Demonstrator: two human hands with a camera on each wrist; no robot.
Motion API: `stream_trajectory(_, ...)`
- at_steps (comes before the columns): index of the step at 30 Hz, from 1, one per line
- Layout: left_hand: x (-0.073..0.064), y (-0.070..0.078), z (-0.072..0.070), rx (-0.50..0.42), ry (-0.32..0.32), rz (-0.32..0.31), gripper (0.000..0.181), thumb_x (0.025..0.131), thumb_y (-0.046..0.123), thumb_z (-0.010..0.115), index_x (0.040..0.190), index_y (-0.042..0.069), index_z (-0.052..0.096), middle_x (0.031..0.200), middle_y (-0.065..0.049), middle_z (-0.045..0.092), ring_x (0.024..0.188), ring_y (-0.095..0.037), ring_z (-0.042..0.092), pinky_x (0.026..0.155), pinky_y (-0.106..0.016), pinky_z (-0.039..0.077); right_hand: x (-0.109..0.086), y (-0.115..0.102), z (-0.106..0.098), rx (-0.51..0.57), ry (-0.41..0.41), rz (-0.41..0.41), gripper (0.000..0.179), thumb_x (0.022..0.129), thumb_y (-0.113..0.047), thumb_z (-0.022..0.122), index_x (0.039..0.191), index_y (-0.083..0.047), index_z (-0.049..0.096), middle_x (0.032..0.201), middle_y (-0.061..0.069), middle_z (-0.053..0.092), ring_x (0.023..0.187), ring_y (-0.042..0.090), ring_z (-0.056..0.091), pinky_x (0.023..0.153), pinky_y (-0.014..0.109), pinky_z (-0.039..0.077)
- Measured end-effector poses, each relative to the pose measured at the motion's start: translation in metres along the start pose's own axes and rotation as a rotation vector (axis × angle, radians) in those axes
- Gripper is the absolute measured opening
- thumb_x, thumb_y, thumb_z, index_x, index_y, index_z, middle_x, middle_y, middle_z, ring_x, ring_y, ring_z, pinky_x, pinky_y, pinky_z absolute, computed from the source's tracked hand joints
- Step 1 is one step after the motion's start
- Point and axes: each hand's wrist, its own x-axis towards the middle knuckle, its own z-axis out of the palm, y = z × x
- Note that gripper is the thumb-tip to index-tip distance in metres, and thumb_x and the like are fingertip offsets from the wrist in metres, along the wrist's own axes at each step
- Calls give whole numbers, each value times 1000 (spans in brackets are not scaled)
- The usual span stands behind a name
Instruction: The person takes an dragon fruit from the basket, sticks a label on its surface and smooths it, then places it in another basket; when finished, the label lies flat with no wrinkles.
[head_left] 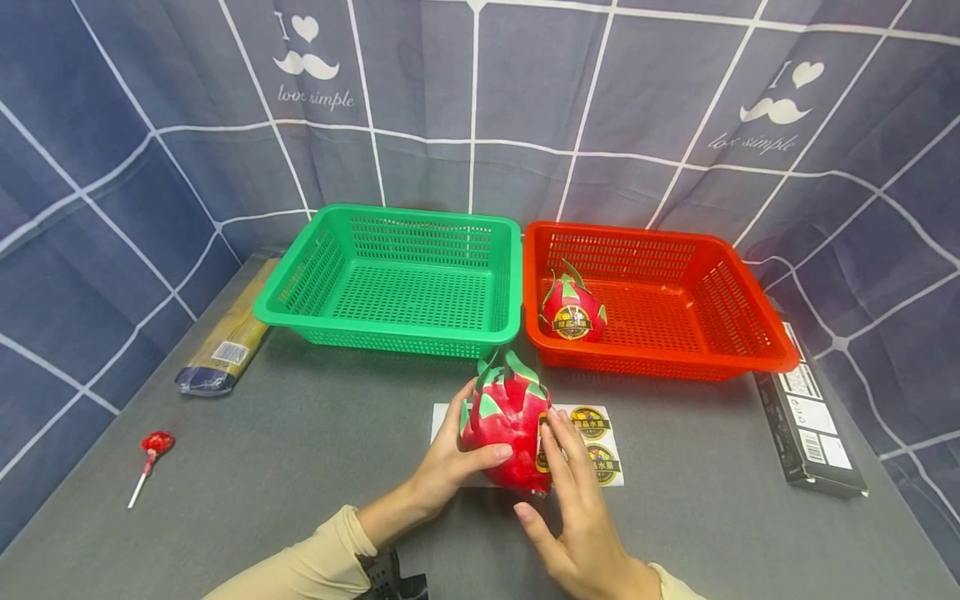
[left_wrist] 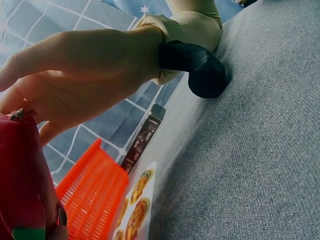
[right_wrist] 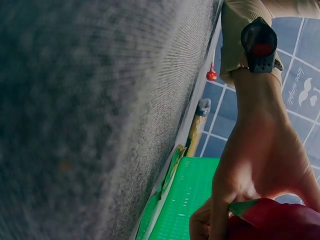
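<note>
A red dragon fruit (head_left: 510,425) with green-tipped scales is held above the table, its leafy top pointing away. My left hand (head_left: 450,467) grips it from the left, thumb across its near side. Along its right side, the fairly straight fingers of my right hand (head_left: 585,521) touch beside a black-and-gold round sticker (head_left: 542,442), which they partly cover. Behind and below the fruit lies a white sheet of matching stickers (head_left: 613,442), partly hidden. In the left wrist view the dragon fruit (left_wrist: 22,175) shows its stem end.
A green basket (head_left: 390,329) stands at the back, beside a red basket (head_left: 652,360) containing another stickered dragon fruit (head_left: 573,312). Leftward lie a yellow packet (head_left: 236,333) and a red lollipop (head_left: 156,443). A black box (head_left: 810,425) is at the right.
</note>
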Motion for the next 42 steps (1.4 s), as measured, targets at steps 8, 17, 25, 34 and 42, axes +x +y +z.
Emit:
stream_trajectory(8, 0, 0, 0, 2, -3, -6, 86, 73, 19, 67, 140, 23, 14, 130, -6, 41, 117, -22, 44, 86, -35, 50, -3, 2, 2, -116, -48, -5, 68, 89, -44, 48, 126, 13, 41, 133, 32, 37, 132, 37, 27, 115, 38, 11)
stream_trajectory(17, 1, -4, 0, -1, 13, 10, 87, 73, 23, 68, 141, 21, 14, 130, -7, 43, 115, -20, 46, 88, -32, 48, -3, 3, 3, -200, -69, 0, 70, 88, -48, 49, 126, 10, 44, 132, 27, 42, 131, 35, 31, 115, 39, 11)
stream_trajectory(25, 1, -5, 1, 21, 19, 9, 88, 72, 23, 70, 141, 23, 15, 131, -6, 41, 116, -21, 45, 87, -33, 50, -3, 4, 1, -244, -108, 16, 65, 86, -52, 50, 125, 0, 51, 130, 21, 46, 128, 32, 36, 115, 40, 12)
stream_trajectory(34, 1, -8, -1, 27, 11, 8, 90, 72, 25, 71, 141, 23, 13, 132, -6, 40, 116, -21, 45, 89, -35, 49, -4, 4, 2, -278, -163, 6, 67, 84, -56, 49, 128, -5, 50, 134, 21, 43, 128, 36, 34, 115, 41, 10)
stream_trajectory(42, 2, -9, 0, 21, 29, -37, 90, 71, 22, 71, 141, 24, 14, 133, -6, 39, 117, -23, 43, 87, -36, 50, -4, 7, -1, -227, -192, -9, 76, 83, -62, 45, 129, -2, 46, 134, 23, 40, 130, 35, 29, 114, 48, 3)
